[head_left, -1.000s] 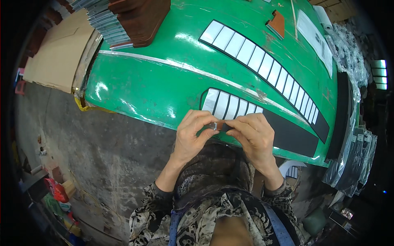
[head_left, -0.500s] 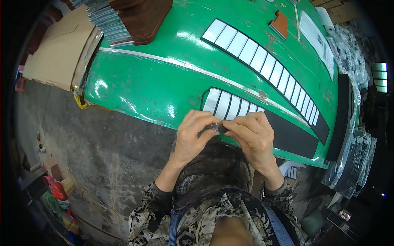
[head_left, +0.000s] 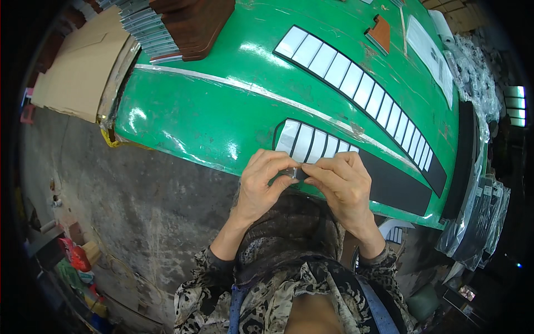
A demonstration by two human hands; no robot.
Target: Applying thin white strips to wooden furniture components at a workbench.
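Observation:
Both of my hands are raised close together at the near edge of the green table (head_left: pixel 183 106). My left hand (head_left: pixel 261 181) pinches a small shiny piece (head_left: pixel 295 172) between thumb and forefinger; its kind is too small to make out. My right hand (head_left: pixel 346 181) is closed in a pinch right beside it, fingertips nearly meeting the left ones; whatever it grips is hidden. Behind my hands lies a black strip (head_left: pixel 397 186) with a row of white rectangular stickers at its left end, partly covered by my fingers.
Farther back a long black strip (head_left: pixel 356 82) carries many white rectangles. Brown panels with metal edges (head_left: pixel 183 28) are stacked at the far left, beside cardboard (head_left: pixel 78 72). An orange-brown piece (head_left: pixel 379 34), a plastic-covered white sheet (head_left: pixel 428 55) and wrapped bundles (head_left: pixel 484 217) are to the right.

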